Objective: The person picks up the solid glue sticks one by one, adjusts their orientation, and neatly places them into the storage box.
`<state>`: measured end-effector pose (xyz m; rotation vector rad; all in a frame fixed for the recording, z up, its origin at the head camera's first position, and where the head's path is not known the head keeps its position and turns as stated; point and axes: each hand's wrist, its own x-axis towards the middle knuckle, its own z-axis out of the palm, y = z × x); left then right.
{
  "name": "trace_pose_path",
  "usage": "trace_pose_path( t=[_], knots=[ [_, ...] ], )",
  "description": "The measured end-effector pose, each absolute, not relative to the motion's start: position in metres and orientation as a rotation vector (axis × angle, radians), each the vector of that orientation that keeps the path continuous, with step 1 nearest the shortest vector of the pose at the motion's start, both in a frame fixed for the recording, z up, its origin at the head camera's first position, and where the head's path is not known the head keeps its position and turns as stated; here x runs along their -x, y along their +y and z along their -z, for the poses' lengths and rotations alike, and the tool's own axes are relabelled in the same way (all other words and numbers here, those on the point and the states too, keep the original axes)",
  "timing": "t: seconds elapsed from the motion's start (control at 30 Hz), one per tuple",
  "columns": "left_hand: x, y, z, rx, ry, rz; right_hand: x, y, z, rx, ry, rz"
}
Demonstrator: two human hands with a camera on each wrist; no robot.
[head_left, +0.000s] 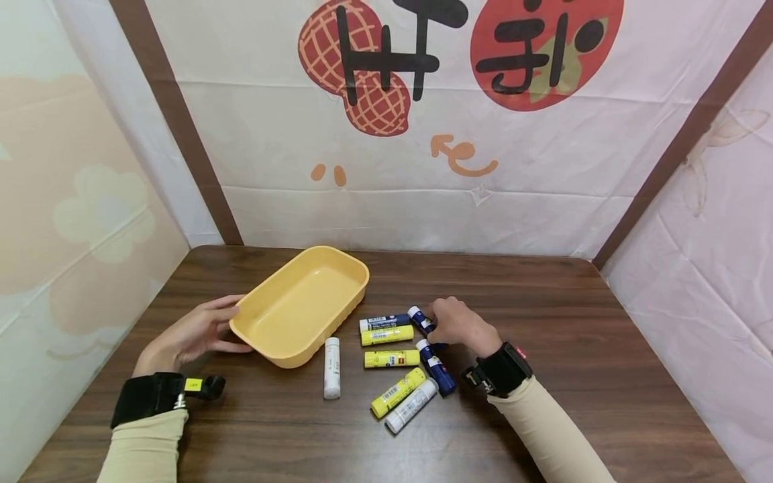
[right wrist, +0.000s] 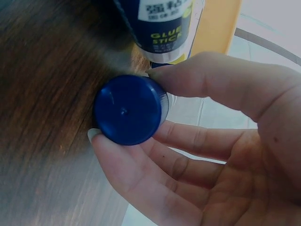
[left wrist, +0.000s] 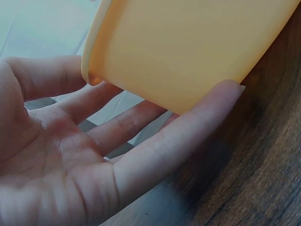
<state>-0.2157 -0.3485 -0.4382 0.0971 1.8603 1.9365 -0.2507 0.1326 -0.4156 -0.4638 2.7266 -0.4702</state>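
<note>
A cluster of glue sticks lies on the dark brown wooden table (head_left: 543, 295) just right of the shallow yellow plastic tray (head_left: 300, 305): three yellow glue sticks (head_left: 387, 335), a dark blue one (head_left: 384, 321) and another blue one (head_left: 437, 366), plus two white glue sticks (head_left: 331, 367), one of them apart near the tray's front corner. Bare tabletop stretches to the right and far edges, with printed cloth walls close around. The right hand (head_left: 460, 327) pinches a blue-capped glue stick (right wrist: 130, 109) between thumb and curled fingers, at the cluster's far right, its round cap facing the wrist camera. The left hand (head_left: 193, 333), fingers straight, rests against the tray's left wall, thumb under its rim.
</note>
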Motion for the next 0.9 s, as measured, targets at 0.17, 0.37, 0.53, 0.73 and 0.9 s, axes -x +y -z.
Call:
trace_pose_path(
  t=[0.17,0.37,0.53,0.73,0.9],
  knots=[
    [0.214,-0.348,0.439,-0.095,1.868,-1.932,0.249,0.134,0.417,0.479,2.708,0.480],
    [0.215,-0.348,0.439,-0.113,1.901,-1.912,0.248,0.132,0.418,0.488,2.734,0.485],
    [0.214,-0.349,0.440,-0.117,1.917,-1.893,0.247,0.131,0.418,0.505,2.746,0.477],
    [0.213,-0.348,0.438,-0.108,1.923,-1.891,0.246,0.134,0.410,0.519,2.756,0.498],
    [0.215,-0.347,0.437,-0.111,1.920,-1.891,0.245,0.137,0.402,0.495,2.759,0.512]
  ],
)
